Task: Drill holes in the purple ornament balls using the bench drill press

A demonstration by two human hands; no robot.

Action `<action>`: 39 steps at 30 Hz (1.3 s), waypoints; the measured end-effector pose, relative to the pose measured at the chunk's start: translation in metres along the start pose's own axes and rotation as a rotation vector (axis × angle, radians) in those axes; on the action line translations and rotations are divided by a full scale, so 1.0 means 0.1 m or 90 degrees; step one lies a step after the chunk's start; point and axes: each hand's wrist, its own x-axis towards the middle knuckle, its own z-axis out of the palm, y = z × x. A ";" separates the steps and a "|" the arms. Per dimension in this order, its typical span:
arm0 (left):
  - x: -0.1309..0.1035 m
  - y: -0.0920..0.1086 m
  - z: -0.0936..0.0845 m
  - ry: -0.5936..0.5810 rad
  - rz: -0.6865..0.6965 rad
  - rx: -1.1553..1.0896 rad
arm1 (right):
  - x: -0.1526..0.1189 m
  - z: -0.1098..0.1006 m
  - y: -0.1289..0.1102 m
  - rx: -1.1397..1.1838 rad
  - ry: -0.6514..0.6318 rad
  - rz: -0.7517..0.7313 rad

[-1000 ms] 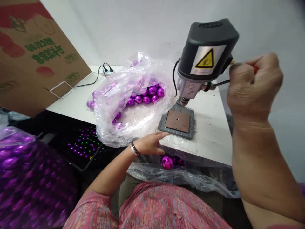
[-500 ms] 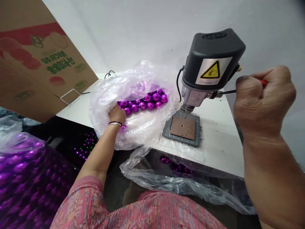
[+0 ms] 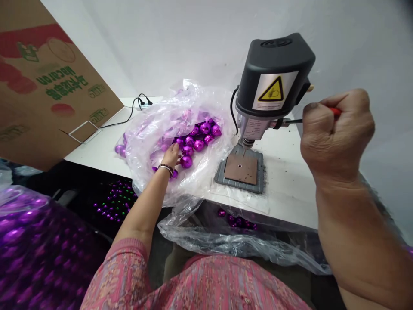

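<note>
My right hand (image 3: 337,133) is closed in a fist round the red-ended lever (image 3: 335,112) at the right side of a small bench drill press (image 3: 277,82). My left hand (image 3: 170,157), with bracelets at the wrist, is inside an open clear plastic bag (image 3: 206,172). Its thumb and fingertips are at a shiny purple ball (image 3: 186,162), which it seems to grip; the far side of the fingers is hidden. Several more purple balls (image 3: 198,145) lie in the bag just beyond. Under the drill bit, the brown plate (image 3: 241,168) with a small hole carries no ball.
A cardboard box (image 3: 58,107) stands at the left, by a white table (image 3: 284,185). A bag of purple balls (image 3: 38,249) fills the lower left. A black cord (image 3: 130,114) runs over the table. Plastic sheeting (image 3: 232,245) hangs off the front edge, and dark shavings lie round the drill base.
My left hand has moved right within the bag, and a purple ball now shows at its fingertips. My right hand stays on the lever. The whole view has shifted slightly.
</note>
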 end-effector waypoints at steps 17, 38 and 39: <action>-0.66 -0.21 -0.34 -0.097 0.107 0.193 | -0.07 0.02 0.05 0.022 0.008 -0.036; -1.01 0.53 0.76 -0.349 0.167 -0.434 | 0.76 0.10 -0.28 -0.053 -0.133 0.214; -1.00 0.55 0.79 -0.330 0.175 -0.420 | 0.77 0.11 -0.28 -0.045 -0.134 0.218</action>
